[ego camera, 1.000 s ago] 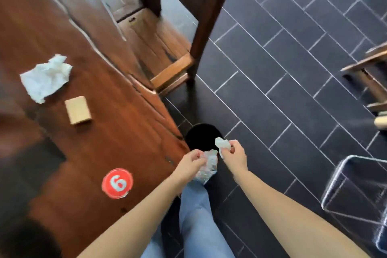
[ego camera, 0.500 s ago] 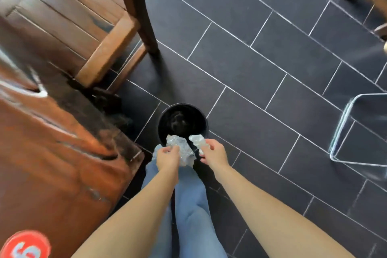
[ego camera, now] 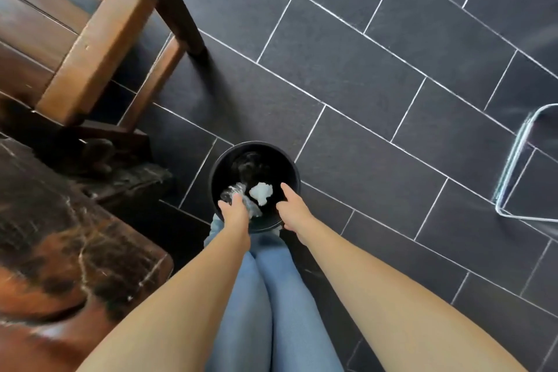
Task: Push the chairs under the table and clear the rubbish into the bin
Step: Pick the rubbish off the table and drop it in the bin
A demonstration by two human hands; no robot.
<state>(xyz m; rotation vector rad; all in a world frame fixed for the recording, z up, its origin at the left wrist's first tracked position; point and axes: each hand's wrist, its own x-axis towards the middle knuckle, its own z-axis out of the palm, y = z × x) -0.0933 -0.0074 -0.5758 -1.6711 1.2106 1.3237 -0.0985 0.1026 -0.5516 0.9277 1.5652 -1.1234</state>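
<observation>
Head cam: 0.5 s ago we had both wads pinched just above the bin (ego camera: pixel 256 145). Now our right hand (ego camera: pixel 291 211) is spread, fingers loose, holding nothing. The white paper wad (ego camera: pixel 261 193) is inside the rim, dropping. Left hand (ego camera: pixel 235 216) is over the near rim w/ the clear plastic wrapper (ego camera: pixel 231 192) at its fingertips; can't tell if let go. This load's nearly binned, imo.

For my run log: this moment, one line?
right hand: open over bin | white wad: in bin opening | left hand: on clear wrapper, grip unclear
</observation>
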